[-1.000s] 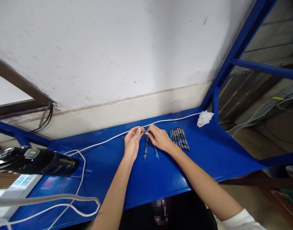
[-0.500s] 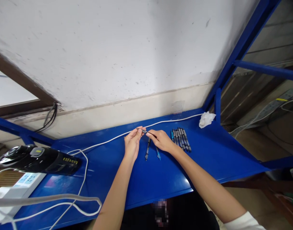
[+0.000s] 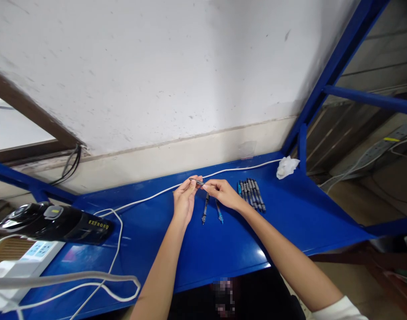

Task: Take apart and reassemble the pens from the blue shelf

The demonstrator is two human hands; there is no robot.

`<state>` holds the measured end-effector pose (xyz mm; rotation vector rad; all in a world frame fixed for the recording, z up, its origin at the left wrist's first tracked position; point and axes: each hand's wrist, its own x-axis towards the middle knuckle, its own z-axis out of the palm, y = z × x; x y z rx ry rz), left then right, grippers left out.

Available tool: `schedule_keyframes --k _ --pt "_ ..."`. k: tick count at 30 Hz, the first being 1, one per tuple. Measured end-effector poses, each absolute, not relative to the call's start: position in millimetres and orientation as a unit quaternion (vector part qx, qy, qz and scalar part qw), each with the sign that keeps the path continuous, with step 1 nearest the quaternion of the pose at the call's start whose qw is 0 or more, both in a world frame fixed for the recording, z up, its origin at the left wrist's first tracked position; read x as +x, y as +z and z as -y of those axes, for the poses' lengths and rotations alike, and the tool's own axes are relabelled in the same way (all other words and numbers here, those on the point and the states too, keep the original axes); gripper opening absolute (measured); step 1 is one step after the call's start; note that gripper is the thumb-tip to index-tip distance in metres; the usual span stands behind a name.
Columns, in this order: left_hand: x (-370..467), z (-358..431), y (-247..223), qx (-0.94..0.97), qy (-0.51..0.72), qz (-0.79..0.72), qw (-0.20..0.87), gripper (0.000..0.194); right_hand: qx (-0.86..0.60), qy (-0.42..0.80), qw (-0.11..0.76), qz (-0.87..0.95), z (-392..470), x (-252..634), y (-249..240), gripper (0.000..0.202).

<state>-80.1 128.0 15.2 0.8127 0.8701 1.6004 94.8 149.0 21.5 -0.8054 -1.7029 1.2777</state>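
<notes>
A dark pen is held up between both hands above the blue table. My left hand grips one end between thumb and fingers. The fingertips of my right hand close on the other end. Below them lie a dark, clear-barrelled pen and a blue-tipped pen, their upper ends partly hidden by my right hand. To the right of that hand, several grey pens lie side by side, with a blue-topped pen at the row's left edge.
A black bottle lies at the left beside a white power strip. White cables loop across the left side, and one runs along the back edge. Crumpled white tissue sits at the back right, near the blue frame post.
The fingers of my right hand have shifted slightly left along the held pen and are bunched closer to my left hand. The pens on the table have not moved.
</notes>
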Motion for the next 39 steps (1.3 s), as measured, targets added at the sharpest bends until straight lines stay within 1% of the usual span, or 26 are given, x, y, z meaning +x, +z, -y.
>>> schedule_keyframes --k 4,8,11,14,19,23,25,32,39 --pt "-83 -130 13 0.328 0.672 -0.403 0.527 0.03 -0.307 0.623 0.518 0.5 -155 101 27 0.039" --pt "-82 -128 9 0.385 0.626 -0.459 0.499 0.037 -0.291 0.641 0.608 0.367 -165 108 32 0.037" --pt "-75 -124 9 0.473 0.568 -0.471 0.481 0.038 -0.29 0.647 0.642 0.291 -171 109 31 0.04" --pt "-69 -120 13 0.546 0.525 -0.467 0.457 0.031 -0.267 0.691 0.635 0.221 -174 110 29 0.04" --pt "-74 -121 10 0.618 0.496 -0.486 0.369 0.02 -0.132 0.771 0.605 0.148 -177 125 27 0.029" --pt "-78 -125 -4 0.695 0.431 -0.525 0.237 0.031 -0.102 0.794 0.591 0.097 -179 138 24 0.033" --pt "-79 -126 -9 0.719 0.398 -0.533 0.203 0.033 -0.098 0.796 0.593 0.078 -179 141 22 0.031" --pt "-80 -126 -9 0.726 0.371 -0.547 0.188 0.023 -0.085 0.786 0.607 0.073 -176 143 22 0.026" --pt "-79 -124 -9 0.712 0.381 -0.554 0.203 0.027 -0.097 0.777 0.616 0.093 -174 143 22 0.031"
